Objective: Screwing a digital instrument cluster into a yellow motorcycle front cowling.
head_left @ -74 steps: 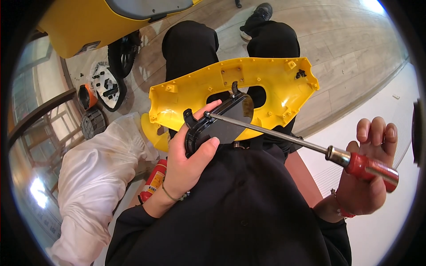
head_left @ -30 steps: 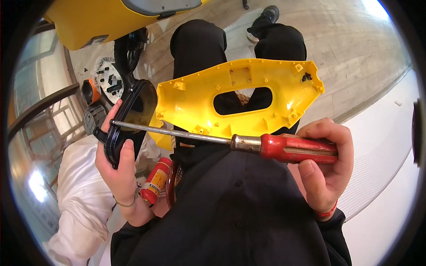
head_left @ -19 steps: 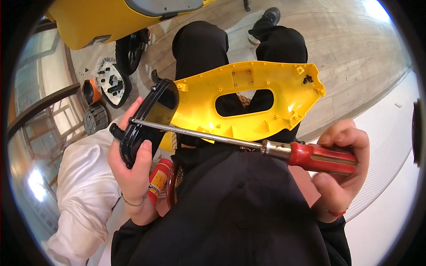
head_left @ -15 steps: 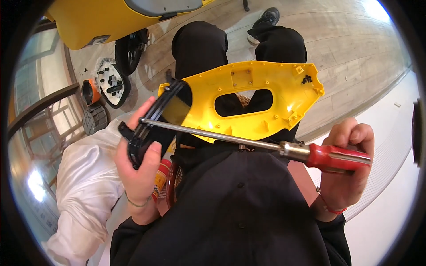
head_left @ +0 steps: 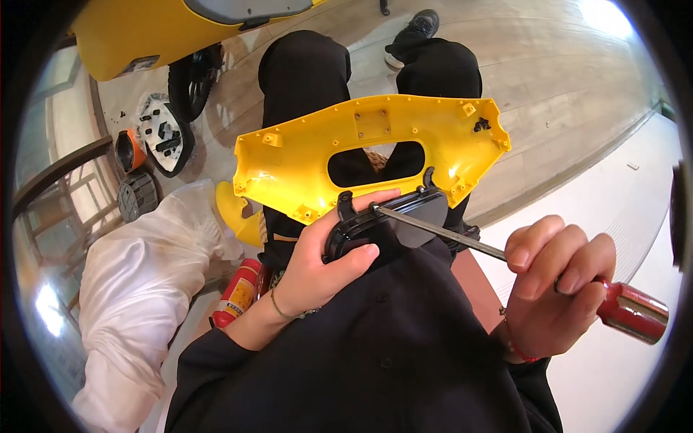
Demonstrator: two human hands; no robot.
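My left hand grips a black plastic part with curved tabs and a smooth grey panel, thumb on the near side and fingers behind. In my right hand is a screwdriver with a red handle and long metal shaft; my fingers wrap around it near the ferrule. Its tip meets a small spot on the upper edge of the black part, seemingly a screw. Across my thighs lies a yellow plastic shell, inner side up, with an oval opening. Several small black pieces rest at its right end.
A large yellow body with a black wheel stands far left. Near it lie a black-rimmed tray of small parts and an orange cup-like piece. White cloth and a red cylinder are at my left.
The black part has moved right and turned in my left hand, in front of the yellow shell. My right hand has shifted its grip toward the shaft, and the screwdriver's handle now points lower right.
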